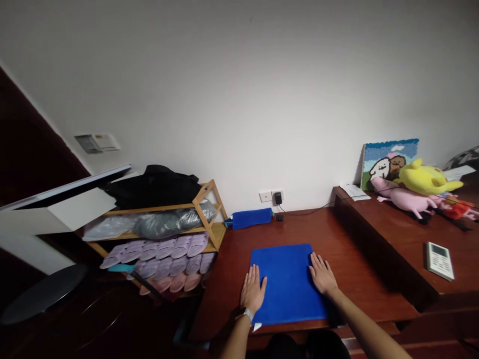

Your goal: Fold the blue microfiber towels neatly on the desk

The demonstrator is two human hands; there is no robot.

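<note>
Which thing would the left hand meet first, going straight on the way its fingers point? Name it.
Sliding on over the flat blue cloth and tabletop, the left hand would probably meet the blue cloth bundle near the wall first, though depth is unclear.

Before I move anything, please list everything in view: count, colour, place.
Desk: one, brown, centre
Spread cloth: one, blue, desk
Rolled cloth: one, blue, desk's back
Adapter: one, black, wall outlet
Wall plates: two, grey, white, left
Rack: one, tan, left
Slippers: many, lilac and pink, rack
Bag: one, black, rack top
Wrapped bundles: several, grey, rack
Box: one, white, left
Stool: one, black, lower left
Picture: one, multicoloured, right
Plush toys: several, yellow, pink, red, right
Paper: one, white, right
Calculator: one, white, right
Watch: one, silver, left wrist
Left hand: one, spread cloth's left edge
Right hand: one, spread cloth's right edge
</note>
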